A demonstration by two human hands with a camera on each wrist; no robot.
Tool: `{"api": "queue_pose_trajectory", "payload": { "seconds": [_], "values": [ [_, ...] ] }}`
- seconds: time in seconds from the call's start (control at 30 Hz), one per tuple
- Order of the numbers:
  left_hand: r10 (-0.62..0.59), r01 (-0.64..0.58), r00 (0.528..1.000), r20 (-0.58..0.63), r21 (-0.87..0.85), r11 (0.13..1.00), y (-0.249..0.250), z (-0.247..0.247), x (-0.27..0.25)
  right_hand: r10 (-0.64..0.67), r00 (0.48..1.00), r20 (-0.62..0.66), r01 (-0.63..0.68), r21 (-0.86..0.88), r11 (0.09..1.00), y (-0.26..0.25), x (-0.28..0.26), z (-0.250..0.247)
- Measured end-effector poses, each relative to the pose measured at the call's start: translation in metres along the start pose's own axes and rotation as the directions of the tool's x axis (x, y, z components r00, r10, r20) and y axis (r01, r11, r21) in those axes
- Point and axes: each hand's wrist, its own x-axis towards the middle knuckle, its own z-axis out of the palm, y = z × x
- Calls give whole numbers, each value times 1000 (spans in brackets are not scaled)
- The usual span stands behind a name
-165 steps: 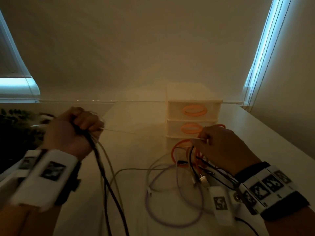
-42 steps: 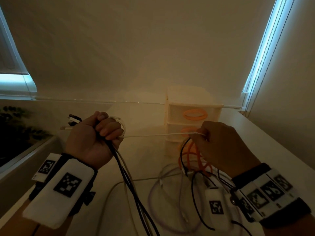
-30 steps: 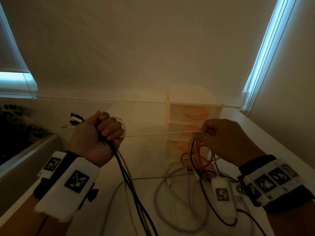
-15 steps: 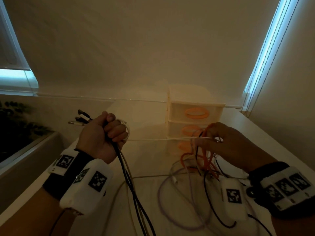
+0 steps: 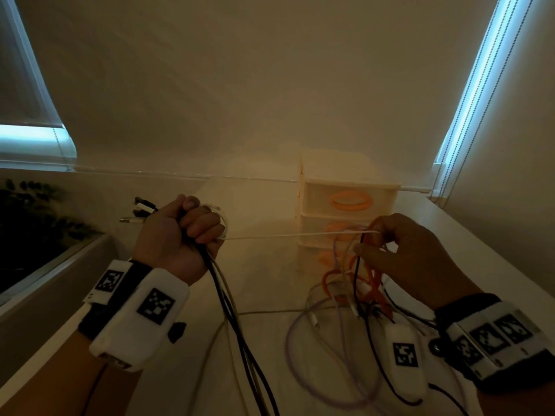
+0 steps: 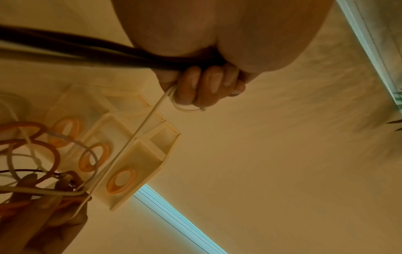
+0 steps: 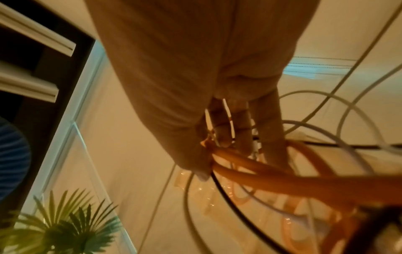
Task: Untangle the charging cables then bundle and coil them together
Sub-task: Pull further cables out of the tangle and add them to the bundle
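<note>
My left hand (image 5: 192,232) is a fist gripping a bundle of black and beige cables (image 5: 228,310) that hangs down to the table; their plugs (image 5: 138,210) stick out to its left. A thin white cable (image 5: 294,234) runs taut from that fist to my right hand (image 5: 375,244). The right hand pinches the white cable and also holds loops of an orange cable (image 5: 372,283), lifted off the tangle (image 5: 339,322) of lilac, white and black cables. The left wrist view shows the fingers (image 6: 202,86) curled round the black cables (image 6: 65,49). The orange cable (image 7: 261,173) crosses my right hand's fingers (image 7: 228,123).
A small cream drawer unit (image 5: 348,181) with orange handles stands on the white table (image 5: 270,265) just behind the tangle. A dark plant (image 5: 33,217) sits beyond the table's left edge. Blind cords (image 5: 450,145) hang at the far right corner.
The white cable now stretches taut between the hands, and both hands have risen. In the last second my right hand has gathered the orange loops and lifted them off the table.
</note>
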Motion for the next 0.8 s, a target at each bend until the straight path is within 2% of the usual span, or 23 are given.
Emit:
{"api": "queue_pose_trajectory", "payload": {
  "seconds": [0.1,0.2,0.27,0.33,0.43,0.6,0.7,0.8],
  "values": [
    [13,-13,1000,5,-13,1000,3,-1,1,30,999,14,-31,66,997,-4,-1,-3],
    [28,-28,1000,10,-12,1000,8,-3,2,44,993,-111,-33,95,995,-8,-4,2],
    [41,-41,999,6,-10,999,9,-3,1,85,975,-205,-79,36,996,-12,-3,11],
    [49,-49,999,4,-6,999,10,-2,0,151,961,-233,-147,37,988,-14,-2,19],
    [38,-38,999,13,7,999,8,-3,0,193,966,-171,-185,62,981,-15,-6,24],
    [-1,2,1000,-14,58,998,-6,-2,-1,190,977,99,-207,191,960,-17,-11,25],
    [3,-1,1000,-27,76,997,-8,-3,0,166,986,35,-168,335,927,-18,-11,22],
    [37,-35,999,-27,47,998,3,-7,2,191,978,-86,-154,323,934,-4,-8,24]
  ]
}}
